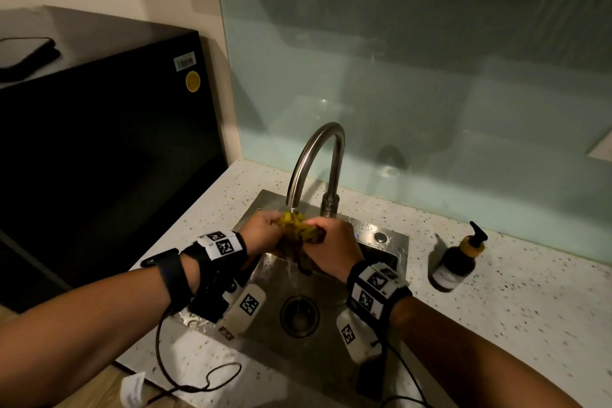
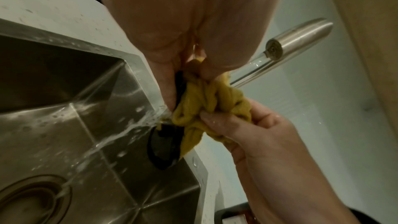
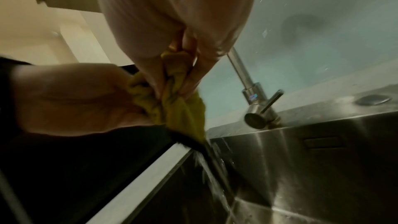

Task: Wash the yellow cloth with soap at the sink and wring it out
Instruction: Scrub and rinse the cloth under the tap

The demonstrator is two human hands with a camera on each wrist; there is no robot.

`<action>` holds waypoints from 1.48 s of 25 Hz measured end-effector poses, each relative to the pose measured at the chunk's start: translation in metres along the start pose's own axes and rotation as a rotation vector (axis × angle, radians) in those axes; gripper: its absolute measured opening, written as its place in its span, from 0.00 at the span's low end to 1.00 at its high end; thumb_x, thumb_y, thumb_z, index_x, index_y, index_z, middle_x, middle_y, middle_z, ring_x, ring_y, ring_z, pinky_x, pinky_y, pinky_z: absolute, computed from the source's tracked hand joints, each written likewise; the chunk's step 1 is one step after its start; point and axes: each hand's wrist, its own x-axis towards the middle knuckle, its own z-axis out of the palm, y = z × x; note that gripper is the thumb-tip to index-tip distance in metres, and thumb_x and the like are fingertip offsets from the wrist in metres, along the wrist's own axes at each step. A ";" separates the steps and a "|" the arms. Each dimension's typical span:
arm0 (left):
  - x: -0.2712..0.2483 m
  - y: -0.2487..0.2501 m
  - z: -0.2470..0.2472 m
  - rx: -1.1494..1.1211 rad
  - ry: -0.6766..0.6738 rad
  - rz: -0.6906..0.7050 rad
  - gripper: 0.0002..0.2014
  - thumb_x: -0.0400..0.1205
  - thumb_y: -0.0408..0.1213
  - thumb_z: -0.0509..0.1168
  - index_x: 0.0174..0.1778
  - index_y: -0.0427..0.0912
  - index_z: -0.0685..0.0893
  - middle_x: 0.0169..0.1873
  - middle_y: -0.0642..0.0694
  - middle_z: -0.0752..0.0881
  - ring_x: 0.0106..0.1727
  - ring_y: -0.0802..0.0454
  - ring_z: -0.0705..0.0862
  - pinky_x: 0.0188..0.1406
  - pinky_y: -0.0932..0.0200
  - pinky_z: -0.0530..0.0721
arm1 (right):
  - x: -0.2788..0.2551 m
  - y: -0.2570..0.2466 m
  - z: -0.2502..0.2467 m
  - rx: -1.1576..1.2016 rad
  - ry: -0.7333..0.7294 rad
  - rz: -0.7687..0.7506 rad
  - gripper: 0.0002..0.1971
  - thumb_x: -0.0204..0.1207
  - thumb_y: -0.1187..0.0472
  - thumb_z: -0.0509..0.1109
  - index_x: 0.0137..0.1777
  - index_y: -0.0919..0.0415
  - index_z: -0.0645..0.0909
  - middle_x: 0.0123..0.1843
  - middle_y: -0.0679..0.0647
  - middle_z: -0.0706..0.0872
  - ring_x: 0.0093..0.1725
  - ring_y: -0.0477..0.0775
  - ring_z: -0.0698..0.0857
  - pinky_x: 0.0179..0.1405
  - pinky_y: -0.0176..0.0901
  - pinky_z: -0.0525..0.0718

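The yellow cloth (image 1: 298,225) is bunched up between both hands, right under the spout of the curved steel tap (image 1: 318,156). My left hand (image 1: 265,228) grips its left end and my right hand (image 1: 331,238) grips its right end. A dark edge of the cloth hangs down below the hands. In the left wrist view the cloth (image 2: 206,101) is twisted into folds, and water runs from the tap (image 2: 299,38) over it into the steel sink (image 2: 64,91). In the right wrist view the cloth (image 3: 178,108) streams water downward.
A dark soap pump bottle (image 1: 458,262) stands on the speckled counter (image 1: 530,308) right of the sink (image 1: 374,232). A black appliance (image 1: 99,149) fills the left side. The drain (image 1: 299,315) lies in the basin's middle. The tap lever (image 3: 264,108) points forward. Glass backsplash behind.
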 end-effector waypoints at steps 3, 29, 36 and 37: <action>0.000 0.002 -0.004 0.015 0.013 0.044 0.07 0.82 0.30 0.70 0.52 0.29 0.88 0.47 0.33 0.92 0.47 0.41 0.92 0.44 0.51 0.93 | 0.005 0.008 -0.004 -0.021 -0.035 0.136 0.10 0.79 0.67 0.68 0.36 0.64 0.84 0.34 0.55 0.86 0.32 0.43 0.79 0.39 0.35 0.78; 0.009 -0.009 -0.018 -0.197 -0.154 -0.039 0.15 0.81 0.42 0.72 0.60 0.42 0.83 0.61 0.36 0.87 0.65 0.34 0.85 0.72 0.35 0.80 | 0.000 0.004 -0.008 0.958 -0.234 0.487 0.14 0.80 0.64 0.66 0.64 0.66 0.83 0.52 0.69 0.86 0.48 0.61 0.85 0.43 0.47 0.85; 0.014 -0.020 -0.017 -0.268 -0.197 0.020 0.27 0.76 0.40 0.75 0.72 0.42 0.81 0.63 0.35 0.88 0.64 0.35 0.88 0.66 0.35 0.85 | 0.000 0.010 -0.001 0.742 -0.070 0.468 0.20 0.67 0.50 0.79 0.59 0.53 0.86 0.55 0.53 0.91 0.57 0.55 0.89 0.63 0.57 0.86; 0.013 -0.021 -0.015 -0.281 -0.112 0.045 0.27 0.74 0.37 0.76 0.69 0.39 0.82 0.61 0.33 0.89 0.61 0.35 0.89 0.65 0.35 0.86 | 0.000 0.010 0.000 0.675 -0.052 0.489 0.23 0.63 0.44 0.80 0.56 0.52 0.87 0.53 0.51 0.91 0.55 0.52 0.90 0.62 0.57 0.87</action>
